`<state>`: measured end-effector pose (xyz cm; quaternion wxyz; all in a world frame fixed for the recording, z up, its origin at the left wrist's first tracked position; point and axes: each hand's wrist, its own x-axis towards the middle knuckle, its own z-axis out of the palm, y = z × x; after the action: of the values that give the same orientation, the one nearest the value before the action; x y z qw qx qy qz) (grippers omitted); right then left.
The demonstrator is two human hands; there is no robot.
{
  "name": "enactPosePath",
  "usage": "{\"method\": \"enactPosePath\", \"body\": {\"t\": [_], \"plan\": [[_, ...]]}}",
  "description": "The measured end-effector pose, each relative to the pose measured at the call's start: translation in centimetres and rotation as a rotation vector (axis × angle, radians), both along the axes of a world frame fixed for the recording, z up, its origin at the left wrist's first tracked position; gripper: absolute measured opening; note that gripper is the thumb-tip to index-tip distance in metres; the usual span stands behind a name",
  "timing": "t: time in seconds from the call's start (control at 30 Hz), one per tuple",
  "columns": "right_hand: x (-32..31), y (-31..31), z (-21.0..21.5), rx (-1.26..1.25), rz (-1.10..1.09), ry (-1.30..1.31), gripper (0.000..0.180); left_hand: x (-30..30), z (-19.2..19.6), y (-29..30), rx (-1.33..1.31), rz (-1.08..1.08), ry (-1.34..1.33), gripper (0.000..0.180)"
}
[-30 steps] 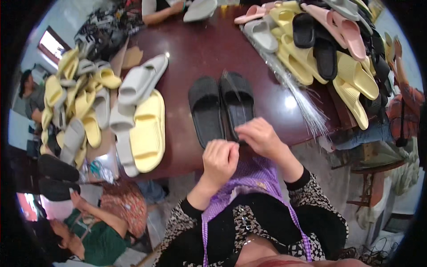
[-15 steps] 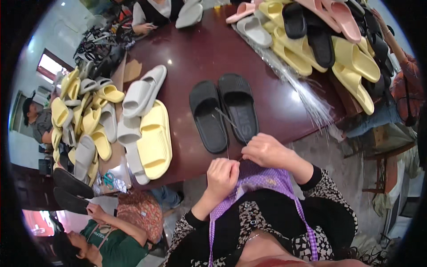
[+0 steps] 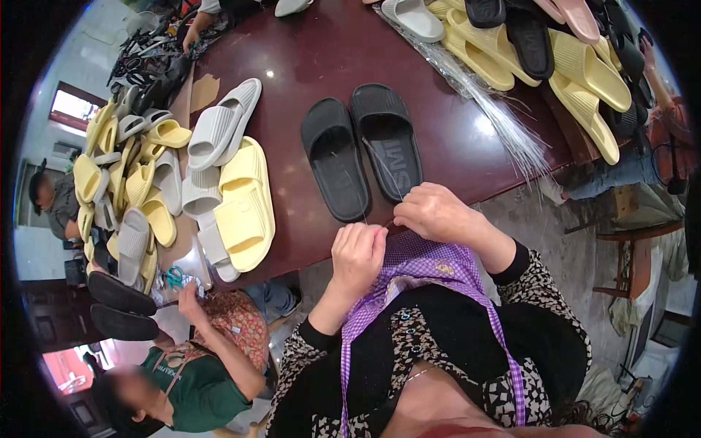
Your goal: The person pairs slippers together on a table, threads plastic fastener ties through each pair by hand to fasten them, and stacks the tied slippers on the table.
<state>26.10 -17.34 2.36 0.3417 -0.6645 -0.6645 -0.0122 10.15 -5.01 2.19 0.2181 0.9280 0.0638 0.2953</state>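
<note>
— Two hands, both up close to the chest?

— Yes. Left hand (image 3: 358,252) curling into a loose fist, fingertips pinching one end of a thin clear strand (image 3: 385,174). Right hand (image 3: 438,213) just beside it, fingers folding shut, pinching the same strand near the table's edge.

— And the strand, lying where?

— Running up from the fingers, across the right one of two black slippers (image 3: 363,157). Both slippers lying flat, side by side, soles down, near the front edge of the dark red table (image 3: 321,58).

— Hands touching the slippers?

— Not touching. Hovering just in front of them, over a purple checked apron (image 3: 420,266).

— Anything else lying close by?

— Lots! Big yellow slippers (image 3: 244,201) and grey slippers (image 3: 219,131) piling up on the left part of the table. More yellow and grey ones heaping up farther left. Bundle of clear strands (image 3: 504,120) fanning out on the right. More yellow, black and pink slippers stacking along the far right corner.

— Other people?

— One, sitting low on the left in a green top (image 3: 201,390), reaching a hand up toward the table's edge, near something small and blue-green. Another, far left, by the wall.
</note>
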Motion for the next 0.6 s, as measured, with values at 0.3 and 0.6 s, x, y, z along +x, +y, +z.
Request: {"method": "enactPosePath", "body": {"t": [0.3, 0.6], "plan": [[5.2, 5.1, -0.1, -0.179, -0.111, 0.025, 0.014, 6.3, -0.9, 4.9, 0.048, 0.004, 0.012, 0.01], [7.9, 7.4, 0.3, -0.011, -0.281, -0.019, 0.018, 12.3, -1.0, 8.4, 0.139, 0.087, 0.014, 0.015]]}}
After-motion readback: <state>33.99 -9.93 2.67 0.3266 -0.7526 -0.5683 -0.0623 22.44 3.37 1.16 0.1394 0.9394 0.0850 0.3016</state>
